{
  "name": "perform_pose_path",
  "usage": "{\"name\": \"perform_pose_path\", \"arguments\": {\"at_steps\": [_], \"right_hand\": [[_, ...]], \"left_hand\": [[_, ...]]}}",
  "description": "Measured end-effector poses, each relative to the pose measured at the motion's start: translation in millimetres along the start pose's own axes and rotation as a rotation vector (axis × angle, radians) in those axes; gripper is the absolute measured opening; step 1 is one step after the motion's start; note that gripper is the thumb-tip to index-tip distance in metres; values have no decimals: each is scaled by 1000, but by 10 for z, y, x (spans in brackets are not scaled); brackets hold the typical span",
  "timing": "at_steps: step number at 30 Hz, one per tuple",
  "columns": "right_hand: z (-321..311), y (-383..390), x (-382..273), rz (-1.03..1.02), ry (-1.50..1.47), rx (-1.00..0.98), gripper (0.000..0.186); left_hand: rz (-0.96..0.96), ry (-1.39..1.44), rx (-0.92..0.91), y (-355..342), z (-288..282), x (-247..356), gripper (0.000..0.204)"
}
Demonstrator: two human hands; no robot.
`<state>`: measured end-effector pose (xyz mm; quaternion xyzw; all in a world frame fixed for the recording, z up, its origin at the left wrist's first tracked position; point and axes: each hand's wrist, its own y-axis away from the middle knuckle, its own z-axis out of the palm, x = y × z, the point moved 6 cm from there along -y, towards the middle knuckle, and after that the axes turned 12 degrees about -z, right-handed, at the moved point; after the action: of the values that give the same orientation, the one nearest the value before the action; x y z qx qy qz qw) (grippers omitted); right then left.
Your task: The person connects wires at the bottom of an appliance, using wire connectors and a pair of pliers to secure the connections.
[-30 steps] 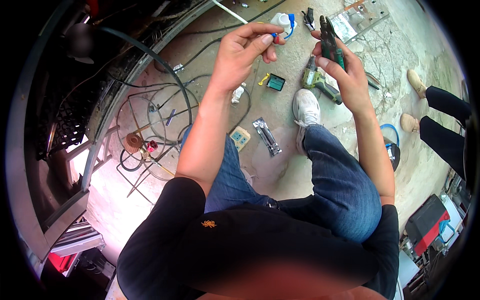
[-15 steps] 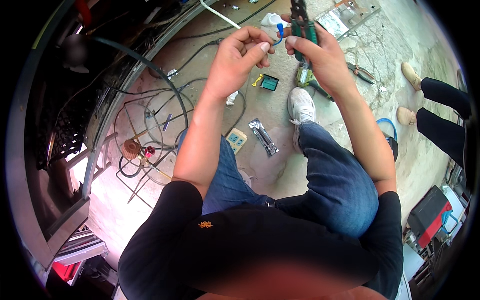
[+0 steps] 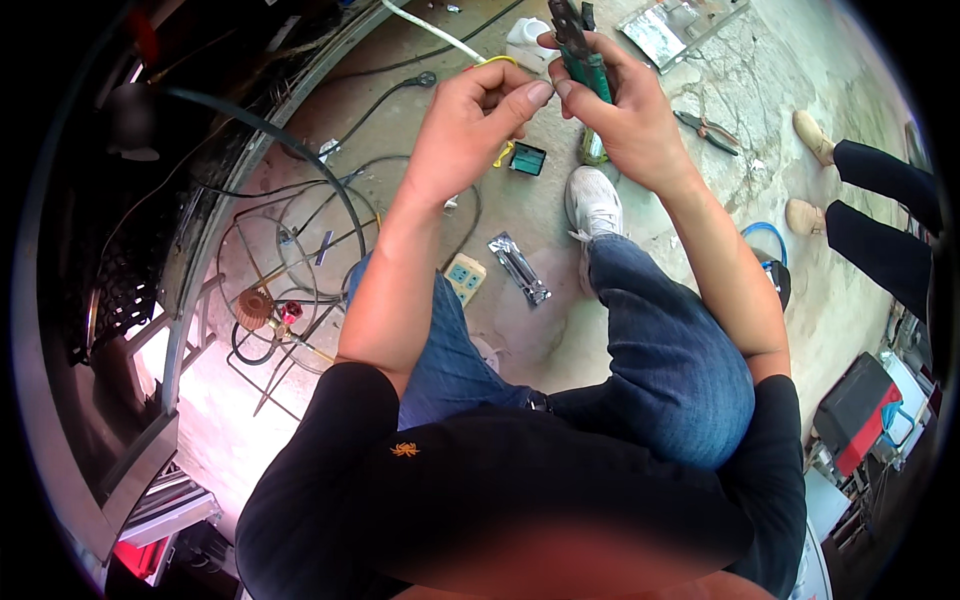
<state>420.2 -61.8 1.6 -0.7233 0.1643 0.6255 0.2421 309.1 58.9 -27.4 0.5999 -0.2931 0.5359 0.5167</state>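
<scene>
The person wears a black T-shirt [image 3: 560, 490] that fills the lower middle of the frame, its short, loose left sleeve [image 3: 355, 400] and right sleeve [image 3: 785, 420] ending near the elbows, with a small orange-gold, many-legged emblem [image 3: 404, 450] left of the frame's centre line. Below the hem, blue denim jeans [image 3: 680, 365] show paler, faded thighs and creases, and near the frame's middle a white lace-up sneaker [image 3: 595, 205] has a textured upper. The left hand [image 3: 478, 112] and right hand [image 3: 628, 120] are bare.
</scene>
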Motion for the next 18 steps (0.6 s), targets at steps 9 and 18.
{"name": "perform_pose_path", "arguments": {"at_steps": [9,18], "right_hand": [[-90,121,-50,-176,343,-1,41],[-209,178,-113,-188,408,18,41]], "left_hand": [[1,-24,-30,-34,132,0,34],[202,-203,25,-68,255,13,17]]}}
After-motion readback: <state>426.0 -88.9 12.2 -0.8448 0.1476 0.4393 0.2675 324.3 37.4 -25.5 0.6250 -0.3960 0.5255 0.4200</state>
